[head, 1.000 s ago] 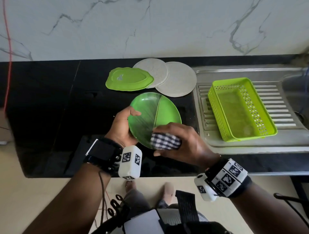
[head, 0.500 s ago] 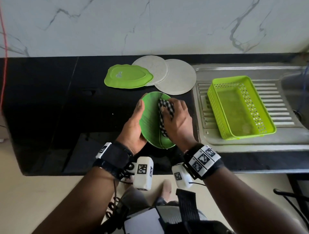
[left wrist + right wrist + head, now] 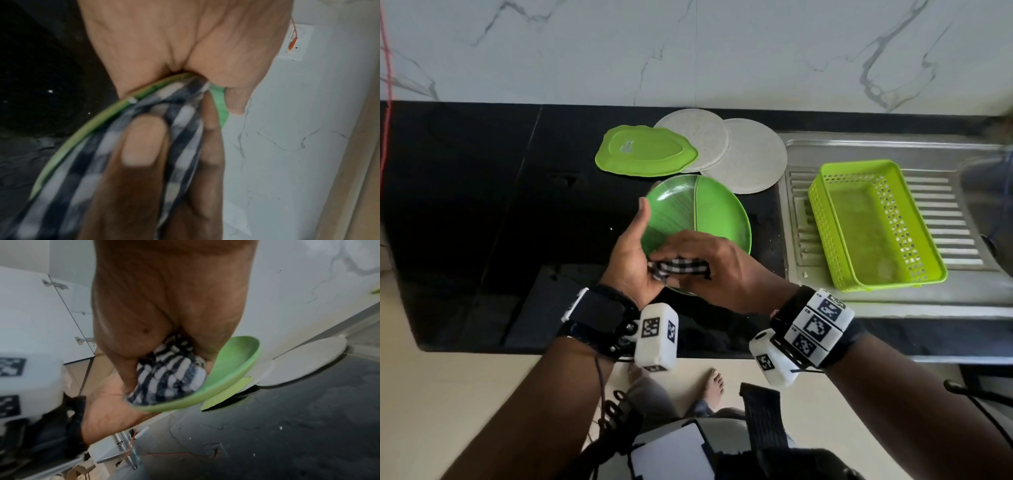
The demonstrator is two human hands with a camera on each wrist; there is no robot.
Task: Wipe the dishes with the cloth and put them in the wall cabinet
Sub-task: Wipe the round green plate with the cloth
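A round green plate (image 3: 709, 209) with a raised divider is held tilted above the black counter. My left hand (image 3: 631, 253) grips its left rim, thumb lying along the edge. My right hand (image 3: 709, 263) holds a bunched black-and-white checked cloth (image 3: 679, 267) against the plate's near part. In the left wrist view the checked cloth (image 3: 115, 146) lies along the green plate rim (image 3: 82, 128) under a right-hand finger. In the right wrist view the cloth (image 3: 170, 378) sits inside the green plate (image 3: 232, 363), pressed by my palm.
A green leaf-shaped plate (image 3: 645, 150) lies upside down at the back of the counter (image 3: 482, 205), overlapping two speckled white round plates (image 3: 753, 157). A green perforated basket (image 3: 869, 222) stands on the steel sink drainboard (image 3: 955, 219) to the right. A marble wall rises behind.
The right hand with the cloth swept from the plate's middle back down to its near edge. The plate tipped from nearly edge-on to face up again.
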